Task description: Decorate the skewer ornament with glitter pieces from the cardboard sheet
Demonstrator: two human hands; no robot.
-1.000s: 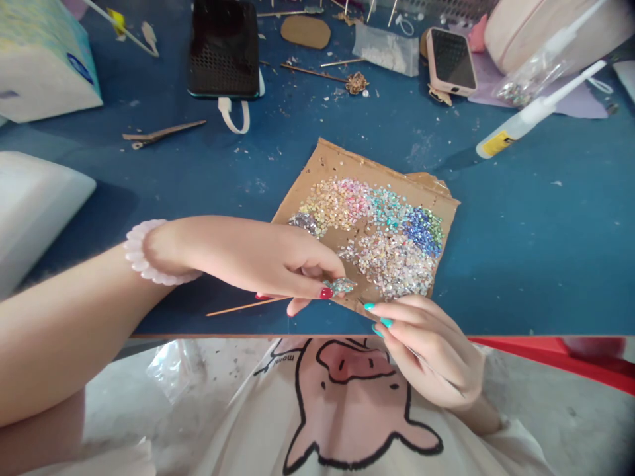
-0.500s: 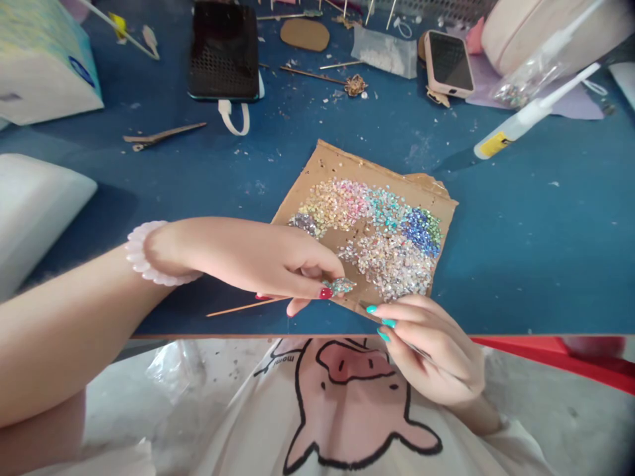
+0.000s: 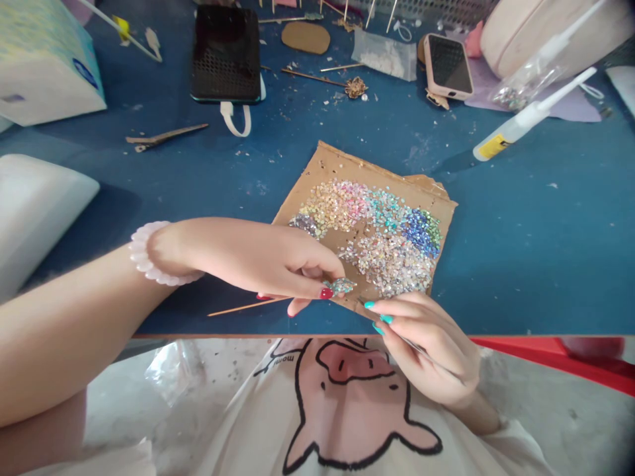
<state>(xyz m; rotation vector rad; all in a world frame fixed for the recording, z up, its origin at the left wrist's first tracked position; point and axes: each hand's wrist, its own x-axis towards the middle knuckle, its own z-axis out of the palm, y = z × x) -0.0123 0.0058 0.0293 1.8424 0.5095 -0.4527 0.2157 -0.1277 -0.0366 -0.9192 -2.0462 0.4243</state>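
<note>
My left hand [image 3: 278, 264], with red nails and a pale bead bracelet, pinches a small piece covered in teal and clear stones [image 3: 341, 285]. A thin wooden stick [image 3: 238, 309] extends leftward below that hand. My right hand [image 3: 426, 340], with turquoise nails, is closed around a thin metal tool [image 3: 414, 345], probably tweezers; its tip is just right of the stone-covered piece, not touching it. Beneath and behind both hands lies a cardboard sheet [image 3: 302, 178] bearing loose rhinestones [image 3: 397, 264] in clear, blue, green, teal, pink and yellow groups.
Toward the back of the blue table [image 3: 520, 251] are a black device [image 3: 225, 53], a phone [image 3: 449, 66] and a small bag [image 3: 384, 54]. A glue bottle [image 3: 513, 132] stands out at the right. At left are a metal clip [image 3: 166, 137] and a tissue pack [image 3: 49, 73].
My right hand has shifted slightly left, bringing the tool tip nearer the stone-covered piece. My left hand has barely moved.
</note>
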